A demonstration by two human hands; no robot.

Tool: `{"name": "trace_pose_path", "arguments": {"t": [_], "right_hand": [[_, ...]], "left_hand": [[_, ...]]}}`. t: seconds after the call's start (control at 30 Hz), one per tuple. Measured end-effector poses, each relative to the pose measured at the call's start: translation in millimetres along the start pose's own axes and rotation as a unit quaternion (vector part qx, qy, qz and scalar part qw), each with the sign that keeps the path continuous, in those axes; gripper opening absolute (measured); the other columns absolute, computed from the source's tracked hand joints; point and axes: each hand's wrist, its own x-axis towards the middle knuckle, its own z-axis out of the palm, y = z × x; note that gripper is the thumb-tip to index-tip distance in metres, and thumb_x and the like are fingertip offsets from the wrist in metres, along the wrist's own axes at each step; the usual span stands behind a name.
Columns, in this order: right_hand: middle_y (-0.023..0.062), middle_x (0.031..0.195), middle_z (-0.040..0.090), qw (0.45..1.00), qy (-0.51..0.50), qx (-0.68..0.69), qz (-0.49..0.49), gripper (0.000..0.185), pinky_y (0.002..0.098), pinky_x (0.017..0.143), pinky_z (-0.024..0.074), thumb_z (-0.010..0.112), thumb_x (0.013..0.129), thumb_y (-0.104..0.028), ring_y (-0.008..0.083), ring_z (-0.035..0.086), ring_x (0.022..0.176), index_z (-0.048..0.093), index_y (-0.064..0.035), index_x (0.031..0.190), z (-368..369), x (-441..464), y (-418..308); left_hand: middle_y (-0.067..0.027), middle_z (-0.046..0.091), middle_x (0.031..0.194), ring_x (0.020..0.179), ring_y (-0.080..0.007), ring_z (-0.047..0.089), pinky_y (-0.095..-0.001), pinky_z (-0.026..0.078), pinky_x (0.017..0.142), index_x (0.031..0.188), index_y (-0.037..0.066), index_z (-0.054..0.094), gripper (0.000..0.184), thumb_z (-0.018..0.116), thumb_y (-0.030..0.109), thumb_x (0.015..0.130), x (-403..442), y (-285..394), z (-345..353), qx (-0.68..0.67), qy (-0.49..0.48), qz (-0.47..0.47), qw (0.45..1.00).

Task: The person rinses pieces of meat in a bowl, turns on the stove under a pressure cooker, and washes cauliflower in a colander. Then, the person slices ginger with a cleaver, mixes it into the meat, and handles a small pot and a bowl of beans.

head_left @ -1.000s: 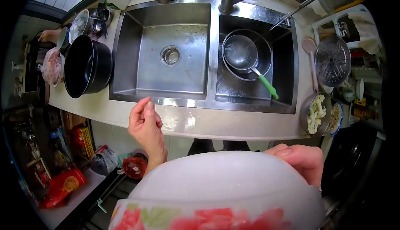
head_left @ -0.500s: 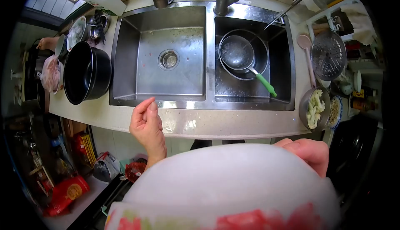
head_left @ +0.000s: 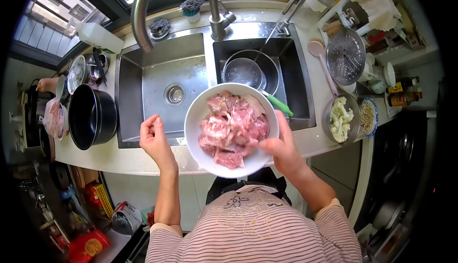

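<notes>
My right hand (head_left: 285, 151) grips a white bowl (head_left: 194, 155) by its right rim, thumb over the edge. Chunks of raw pink meat (head_left: 231, 129) fill the bowl, held above the counter's front edge and partly over the sinks. To the bowl's left, my left hand (head_left: 156, 141) is raised with its fingers curled against the thumb, apart from the bowl; I see nothing in it. Behind the bowl, a ladle or small pan with a green handle (head_left: 279, 105) rests in a metal pot (head_left: 274, 67) in the right sink.
The left sink (head_left: 157, 79) has a drain and a curved tap (head_left: 139, 20) over it. A black pot (head_left: 93, 116) stands left of it. At right are a metal bowl of cauliflower (head_left: 341, 120), a patterned bowl (head_left: 368, 116), a pink spoon (head_left: 323, 65) and a perforated strainer (head_left: 346, 55).
The white bowl has moved down and away from the camera, so its meat now shows. My right hand came along with it. My left hand stays curled, slightly further left in view.
</notes>
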Motion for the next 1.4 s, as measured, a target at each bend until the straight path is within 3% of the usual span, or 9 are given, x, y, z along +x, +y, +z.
{"name": "trace_pose_path", "arguments": {"t": [0.03, 0.13, 0.23, 0.37, 0.57, 0.7, 0.87, 1.13, 1.4], "right_hand": [[0.0139, 0.105, 0.053, 1.0, 0.025, -0.003, 0.006, 0.065, 0.0231, 0.04, 0.0477, 0.059, 0.069, -0.016, 0.0147, 0.06, 0.075, 0.03, -0.0014, 0.125, -3.8, 2.5, 2.4], [0.0135, 0.102, 0.053, 0.997, 0.069, 0.001, 0.042, 0.065, 0.0237, 0.04, 0.0477, 0.059, 0.067, -0.019, 0.0154, 0.059, 0.071, 0.032, -0.0015, 0.123, -19.3, 9.1, 8.3], [0.0127, 0.1, 0.053, 0.994, 0.101, 0.017, 0.039, 0.062, 0.0242, 0.039, 0.0475, 0.058, 0.067, -0.018, 0.0157, 0.059, 0.069, 0.033, -0.0017, 0.121, -33.5, 15.7, 16.8], [0.012, 0.099, 0.053, 0.991, 0.125, 0.022, 0.035, 0.061, 0.024, 0.038, 0.0473, 0.057, 0.067, -0.015, 0.0151, 0.058, 0.066, 0.033, -0.0017, 0.121, -44.9, 19.6, 21.0], [0.0125, 0.1, 0.052, 0.993, 0.1, 0.015, 0.062, 0.06, 0.0247, 0.039, 0.0483, 0.056, 0.067, -0.012, 0.0152, 0.059, 0.065, 0.032, -0.0013, 0.122, -52.5, 25.9, 31.5], [0.0134, 0.1, 0.052, 0.994, 0.069, -0.038, 0.082, 0.06, 0.0254, 0.042, 0.0499, 0.054, 0.068, -0.01, 0.0167, 0.059, 0.068, 0.032, -0.0008, 0.123, -58.4, 25.5, 60.6], [0.0147, 0.102, 0.052, 0.986, 0.027, -0.087, 0.141, 0.059, 0.0253, 0.044, 0.0509, 0.054, 0.068, -0.009, 0.0186, 0.061, 0.069, 0.034, -0.0009, 0.122, -52.2, 12.1, 94.4], [0.0147, 0.103, 0.054, 0.98, -0.044, -0.099, 0.17, 0.054, 0.0247, 0.044, 0.0521, 0.051, 0.07, -0.008, 0.0209, 0.063, 0.076, 0.035, -0.0027, 0.121, 18.5, 17.4, 126.9], [0.0166, 0.103, 0.055, 0.956, -0.155, -0.134, 0.21, 0.05, 0.031, 0.05, 0.0557, 0.051, 0.07, -0.007, 0.0255, 0.063, 0.079, 0.034, -0.0022, 0.117, 143.5, 47.8, 157.5]], "left_hand": [[0.0065, 0.048, 0.072, 0.062, -0.0021, 0.037, -0.016, 0.03, 0.056, 0.094, 0.001, 0.06, 0.011, 0.061, 0.007, 0.085, -0.3, -3.4, 1.1, 0.013, -0.017, -0.005, 1.0], [0.0065, 0.042, 0.072, 0.063, -0.0034, 0.035, -0.017, 0.031, 0.058, 0.095, 0.001, 0.06, 0.016, 0.063, 0.003, 0.08, -4.8, -16.6, 3.3, 0.043, -0.061, -0.033, 0.997], [0.006, 0.042, 0.072, 0.063, -0.0044, 0.035, -0.0174, 0.032, 0.058, 0.095, 0.002, 0.06, 0.017, 0.061, -0.001, 0.078, -5.2, -37.7, 5.0, 0.105, -0.076, 0.007, 0.992], [0.0034, 0.047, 0.076, 0.066, -0.0048, 0.042, -0.0181, 0.037, 0.059, 0.1, 0.002, 0.061, 0.022, 0.059, -0.003, 0.078, -6.5, -41.2, 8.1, 0.046, -0.097, -0.058, 0.993], [0.002, 0.051, 0.079, 0.07, -0.0059, 0.048, -0.0195, 0.042, 0.062, 0.108, -0.001, 0.06, 0.028, 0.059, -0.001, 0.08, -13.3, -29.7, 20.4, -0.007, -0.097, -0.099, 0.99], [-0.0019, 0.057, 0.084, 0.071, -0.0072, 0.053, -0.0198, 0.046, 0.061, 0.105, -0.002, 0.059, 0.024, 0.061, 0.004, 0.083, -16.3, -33.4, 20.4, -0.05, -0.081, -0.113, 0.989], [-0.0036, 0.059, 0.074, 0.06, -0.0085, 0.055, -0.0194, 0.045, 0.051, 0.095, 0.001, 0.059, 0.012, 0.061, 0.009, 0.085, -21.0, -42.9, 5.9, -0.07, -0.074, -0.125, 0.987], [0.0063, 0.041, 0.057, 0.045, -0.0015, 0.035, -0.0174, 0.026, 0.039, 0.078, 0.007, 0.052, 0.02, 0.054, 0.022, 0.092, -19.5, -42.1, -78.5, -0.158, 0.016, -0.185, 0.97], [0.0059, 0.038, 0.051, 0.041, -0.0034, 0.031, -0.0202, 0.022, 0.037, 0.07, 0.011, 0.046, 0.03, 0.05, 0.03, 0.093, -29.4, -40.7, -215.6, -0.177, 0.213, -0.252, 0.927]]}}
